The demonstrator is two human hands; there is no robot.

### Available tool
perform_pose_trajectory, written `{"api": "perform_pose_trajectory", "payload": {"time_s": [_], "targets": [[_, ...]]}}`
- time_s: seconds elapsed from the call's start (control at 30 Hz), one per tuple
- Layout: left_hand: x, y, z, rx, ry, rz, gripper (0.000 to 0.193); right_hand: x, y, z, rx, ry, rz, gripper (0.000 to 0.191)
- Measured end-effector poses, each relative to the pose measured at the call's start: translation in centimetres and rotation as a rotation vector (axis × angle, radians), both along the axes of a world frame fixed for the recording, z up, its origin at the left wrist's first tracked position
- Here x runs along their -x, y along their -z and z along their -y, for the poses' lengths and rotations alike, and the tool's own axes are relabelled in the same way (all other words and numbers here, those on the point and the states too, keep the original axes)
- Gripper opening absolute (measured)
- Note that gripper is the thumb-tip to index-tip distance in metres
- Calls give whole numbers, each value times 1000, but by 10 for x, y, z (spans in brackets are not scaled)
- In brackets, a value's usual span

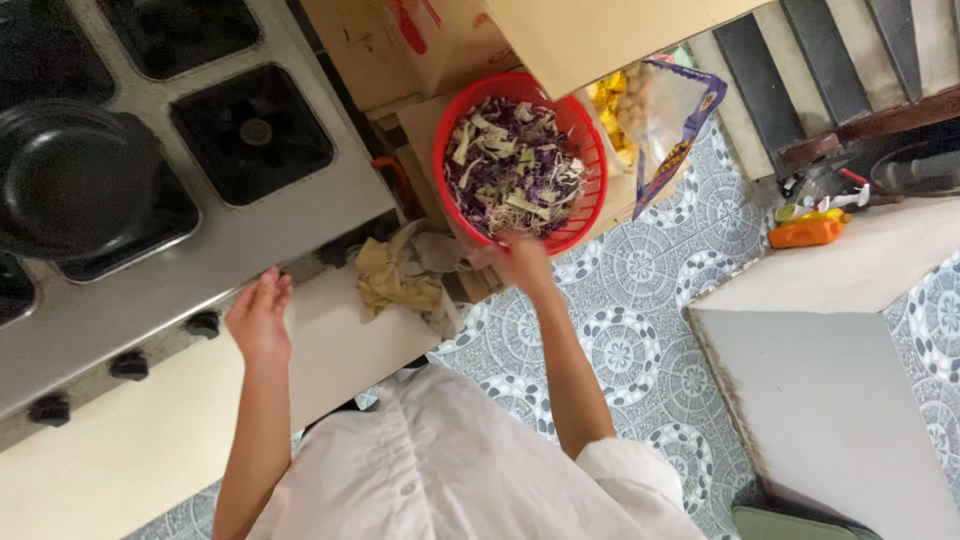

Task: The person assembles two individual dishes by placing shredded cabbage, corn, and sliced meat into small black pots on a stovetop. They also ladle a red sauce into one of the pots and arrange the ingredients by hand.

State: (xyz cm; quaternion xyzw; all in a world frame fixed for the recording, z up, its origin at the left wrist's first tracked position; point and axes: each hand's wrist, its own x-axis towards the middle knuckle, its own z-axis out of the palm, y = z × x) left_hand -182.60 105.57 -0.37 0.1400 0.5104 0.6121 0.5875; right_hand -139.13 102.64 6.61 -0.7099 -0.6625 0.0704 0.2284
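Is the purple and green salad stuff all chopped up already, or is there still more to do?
The chopping looks done: the red basket is full of shredded purple and pale green leaves. Right now the right hand grips the basket's rim, while the left hand hovers open over the counter by the stove. The black pan looks empty, so cooking probably hasn't started.

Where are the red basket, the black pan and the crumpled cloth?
red basket (592,150), head view, on its right rim.
black pan (75,180), head view, on its middle.
crumpled cloth (395,280), head view, on its yellowish folds.
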Motion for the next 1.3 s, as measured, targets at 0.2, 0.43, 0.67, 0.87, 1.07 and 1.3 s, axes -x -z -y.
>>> {"api": "perform_pose_trajectory", "payload": {"time_s": [0.2, 0.43, 0.67, 0.87, 1.07, 1.3], "targets": [[-45, -30, 16, 43, 156, -134, 31, 15, -5, 23, 62, -52, 76, 26], [-60, -61, 15, 80, 228, -177, 42, -8, -13, 36, 192, -103, -69, 18], [-67, -58, 19, 43, 282, -147, 50, -44, -19, -54, 291, 269, 115, 98], [-78, -60, 20, 54, 318, -151, 52, -24, -3, -69, 469, 229, 250, 88], [-80, -59, 19, 64, 339, -174, 52, -47, -17, -48, 374, 233, 150, 59], [-71, -59, 20, 69, 331, -199, 49, -53, -52, -38, 57, 122, 9, 61]]}}
